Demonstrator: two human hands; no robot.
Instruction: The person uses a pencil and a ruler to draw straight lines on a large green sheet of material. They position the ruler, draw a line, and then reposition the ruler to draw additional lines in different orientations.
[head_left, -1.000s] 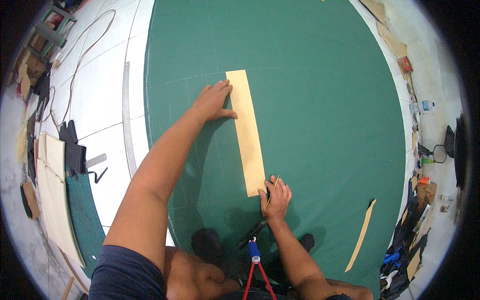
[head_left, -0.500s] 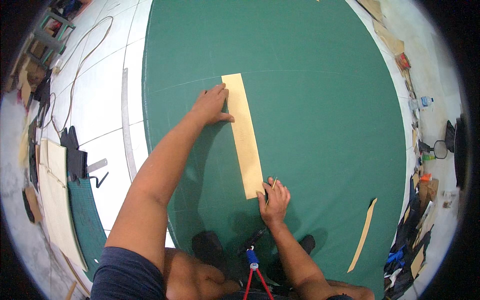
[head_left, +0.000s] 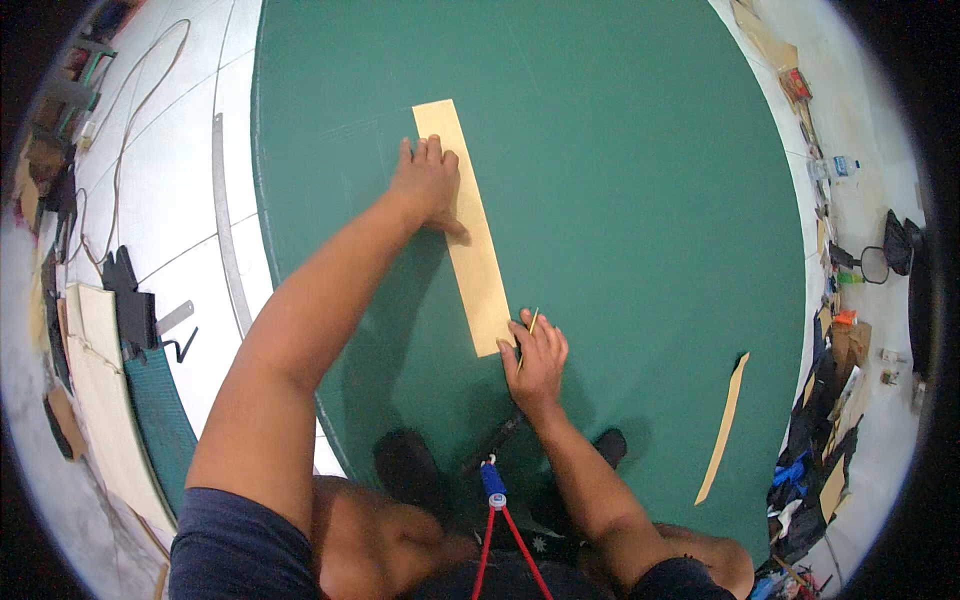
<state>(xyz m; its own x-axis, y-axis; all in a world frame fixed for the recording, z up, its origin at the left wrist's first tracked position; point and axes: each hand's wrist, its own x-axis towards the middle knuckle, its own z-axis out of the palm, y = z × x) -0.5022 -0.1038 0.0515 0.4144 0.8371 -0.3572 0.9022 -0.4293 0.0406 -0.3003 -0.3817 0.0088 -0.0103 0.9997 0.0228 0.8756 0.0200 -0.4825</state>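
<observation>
- Left hand (head_left: 428, 185): fingers open, pressed flat on tan cardboard strip (head_left: 466, 230).
- Right hand (head_left: 536, 360): fingers closed gripping thin yellow pencil (head_left: 528, 335) at strip's near corner, on green mat (head_left: 620, 180).

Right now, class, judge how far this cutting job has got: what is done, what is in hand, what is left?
Done: a narrow offcut strip already lies apart on the green mat. In hand: the left hand presses flat on the tan strip, while the right hand holds a thin tool at its near right corner. Left: seemingly the whole pass along that edge; no new cut shows.
</observation>
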